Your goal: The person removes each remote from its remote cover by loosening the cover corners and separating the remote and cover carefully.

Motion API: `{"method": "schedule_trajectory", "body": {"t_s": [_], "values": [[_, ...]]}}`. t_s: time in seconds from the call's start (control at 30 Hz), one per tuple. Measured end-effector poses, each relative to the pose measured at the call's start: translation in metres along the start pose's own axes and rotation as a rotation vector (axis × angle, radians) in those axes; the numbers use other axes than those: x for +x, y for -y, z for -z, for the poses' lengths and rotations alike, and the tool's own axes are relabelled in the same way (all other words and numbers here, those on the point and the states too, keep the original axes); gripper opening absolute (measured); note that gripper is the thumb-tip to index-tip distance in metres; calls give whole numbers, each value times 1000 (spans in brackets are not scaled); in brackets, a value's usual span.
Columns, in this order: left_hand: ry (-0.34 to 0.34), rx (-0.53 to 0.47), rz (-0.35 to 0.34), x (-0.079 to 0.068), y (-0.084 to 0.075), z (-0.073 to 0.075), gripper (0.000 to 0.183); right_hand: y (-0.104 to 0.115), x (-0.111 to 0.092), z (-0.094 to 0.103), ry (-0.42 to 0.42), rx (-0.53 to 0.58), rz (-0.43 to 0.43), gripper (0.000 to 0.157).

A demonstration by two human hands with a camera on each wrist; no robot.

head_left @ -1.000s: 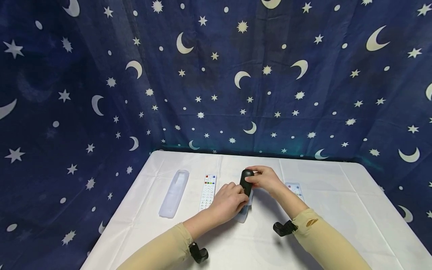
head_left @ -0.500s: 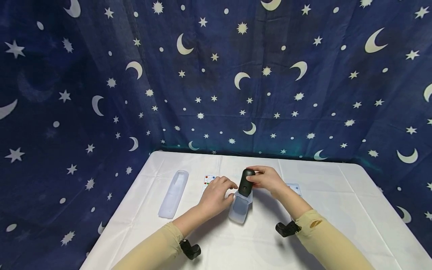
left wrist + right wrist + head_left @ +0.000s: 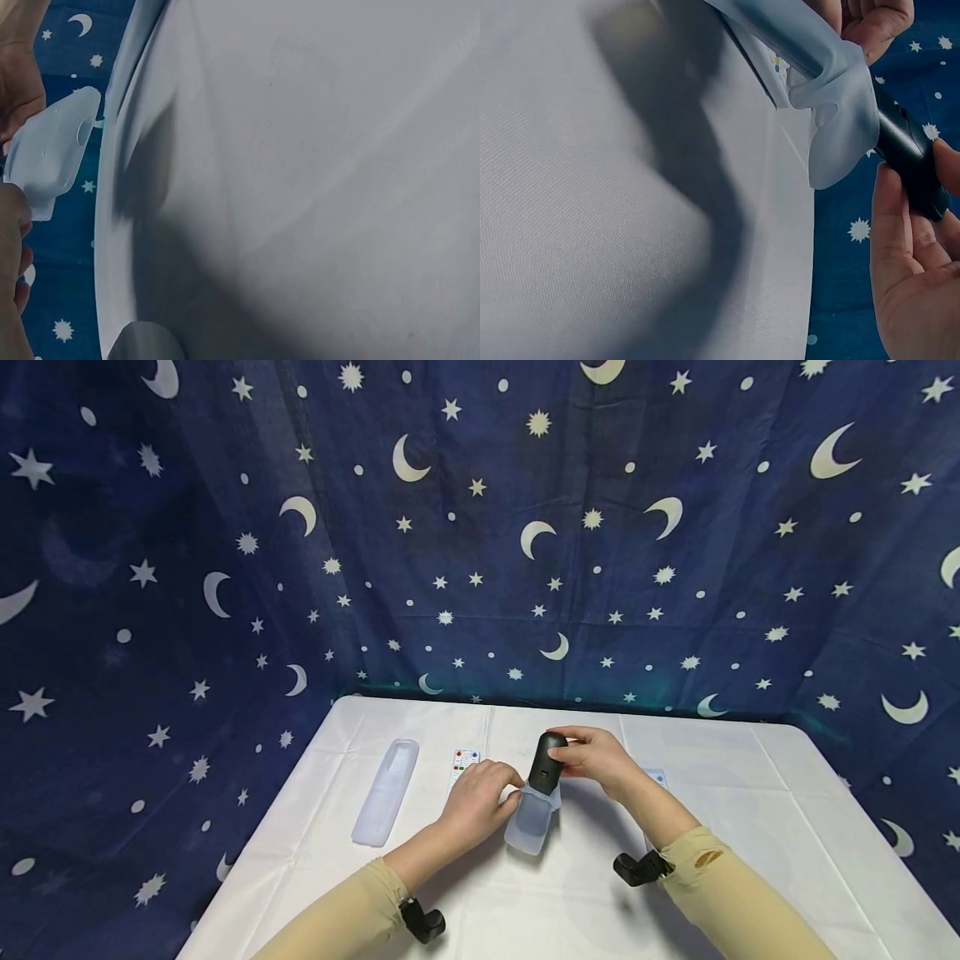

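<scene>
A black remote control (image 3: 547, 764) sits part way inside a translucent silicone cover (image 3: 531, 820), its rounded end sticking out at the far side. My right hand (image 3: 597, 760) grips that bare end between thumb and fingers. The cover's mouth is folded back around the remote, as the right wrist view shows with the loose, crumpled flap (image 3: 847, 112). My left hand (image 3: 480, 797) pinches the cover's left edge near the fold. In the left wrist view, the cover's closed end (image 3: 56, 146) with a round cutout hangs above the table, between both hands.
Another translucent cover (image 3: 386, 793) lies flat at the left of the white-clothed table (image 3: 570, 902). A white remote (image 3: 465, 760) with colored buttons lies partly behind my left hand. Another remote in a pale cover (image 3: 656, 777) is mostly hidden by my right forearm. A starry curtain (image 3: 480, 527) hangs behind.
My left hand has drawn back leftward from over the black remote to the cover's edge, exposing the folded mouth. The right hand keeps its grip, and the cover's near end shifts slightly left.
</scene>
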State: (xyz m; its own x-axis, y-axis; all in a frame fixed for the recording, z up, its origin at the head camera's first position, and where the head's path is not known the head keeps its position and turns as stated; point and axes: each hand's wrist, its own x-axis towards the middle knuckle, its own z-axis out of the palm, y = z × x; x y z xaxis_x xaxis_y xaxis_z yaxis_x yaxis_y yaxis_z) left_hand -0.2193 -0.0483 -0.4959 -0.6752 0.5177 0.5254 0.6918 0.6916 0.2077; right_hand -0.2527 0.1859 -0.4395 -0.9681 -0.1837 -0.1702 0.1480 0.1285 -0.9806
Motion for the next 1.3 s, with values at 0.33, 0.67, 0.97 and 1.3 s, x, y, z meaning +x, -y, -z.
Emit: {"method": "schedule_trajectory", "body": {"t_s": [0.33,0.67,0.97,1.3], "values": [[-30,-35,0,0,-1,-1,11,3,-1,2,21,-18,59,53],[5,-22,2,-5,-5,-3,11,4,-2,8,8,0,52,56],[-34,-58,81,7,-18,-2,20,-1,3,4,-50,9,19,54],[-68,142,-76,16,-29,-7,11,-2,3,-3,-67,-24,15,52]]}}
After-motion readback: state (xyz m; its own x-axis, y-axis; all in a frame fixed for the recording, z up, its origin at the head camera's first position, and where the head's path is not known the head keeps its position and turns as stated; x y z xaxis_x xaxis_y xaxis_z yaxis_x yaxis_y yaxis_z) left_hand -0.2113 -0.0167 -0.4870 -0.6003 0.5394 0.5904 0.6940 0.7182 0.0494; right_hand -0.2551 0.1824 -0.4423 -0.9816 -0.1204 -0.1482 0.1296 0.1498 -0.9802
